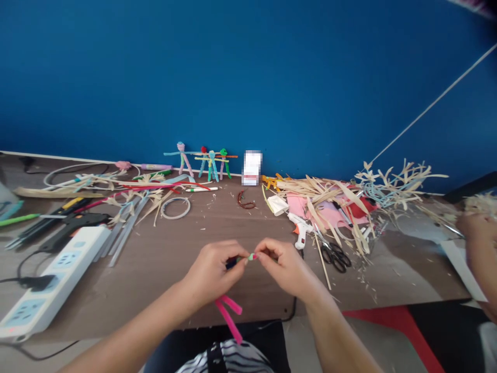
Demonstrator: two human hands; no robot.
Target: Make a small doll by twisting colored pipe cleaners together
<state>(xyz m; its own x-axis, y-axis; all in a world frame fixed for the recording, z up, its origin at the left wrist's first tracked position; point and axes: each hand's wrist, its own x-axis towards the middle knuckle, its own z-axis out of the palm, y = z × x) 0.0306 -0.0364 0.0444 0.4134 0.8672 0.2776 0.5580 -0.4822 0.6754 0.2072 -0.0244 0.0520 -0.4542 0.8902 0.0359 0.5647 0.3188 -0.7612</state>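
Over the front of the table, my left hand (218, 267) is closed around a pipe-cleaner piece; two fuzzy pink pipe-cleaner ends (230, 313) hang out below it. A small green and pink tip (252, 256) of the piece shows between my hands. My right hand (285, 267) pinches the pink end of that tip, its fingertips close to those of the left. What lies inside my left palm is hidden. Behind, several pipe-cleaner figures (212, 166) stand against the blue wall, one with a pink head and others with red and green heads.
A white power strip (73, 274) and a black glue gun (73, 228) lie on the left. To the right are a white glue gun (303, 228), black-handled scissors (336, 256) and a heap of dried strips (322, 194). Another person's hand (479, 233) is at far right.
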